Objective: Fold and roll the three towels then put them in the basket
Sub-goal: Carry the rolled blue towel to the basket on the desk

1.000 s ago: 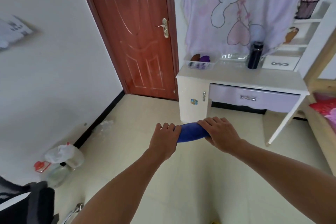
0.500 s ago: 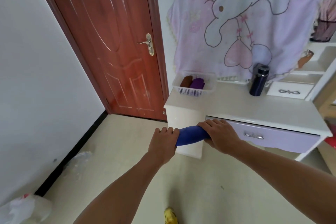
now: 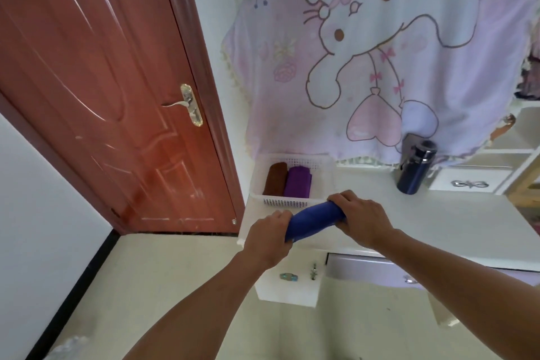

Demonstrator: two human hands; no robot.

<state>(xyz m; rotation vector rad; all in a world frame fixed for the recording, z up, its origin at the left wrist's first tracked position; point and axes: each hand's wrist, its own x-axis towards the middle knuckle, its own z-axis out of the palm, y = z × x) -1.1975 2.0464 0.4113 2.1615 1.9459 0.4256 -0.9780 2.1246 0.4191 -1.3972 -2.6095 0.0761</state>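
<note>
**Blue roll held in front of basket**

Far left: red door (image 3: 117, 96). Left hand (image 3: 267, 238) curls round one end of the rolled blue towel (image 3: 314, 218), right hand (image 3: 362, 219) round the other. The roll is held just in front of the white basket (image 3: 280, 202) on the desk (image 3: 438, 228). Inside: brown roll (image 3: 275, 178) and purple roll (image 3: 298, 181), side by side. Right: dark bottle (image 3: 415, 169).

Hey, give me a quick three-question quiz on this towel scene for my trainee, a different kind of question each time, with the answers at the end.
1. True or false: the blue towel already lies in the basket.
2. Which rolled towels lie in the basket? A: brown and purple. B: green and red. C: none.
3. How many hands grip the blue towel?
Key: 1 false, it is held outside the basket, on its near side. 2 A, the brown towel beside the purple towel. 3 two, the left hand and right hand, one at each end.
</note>
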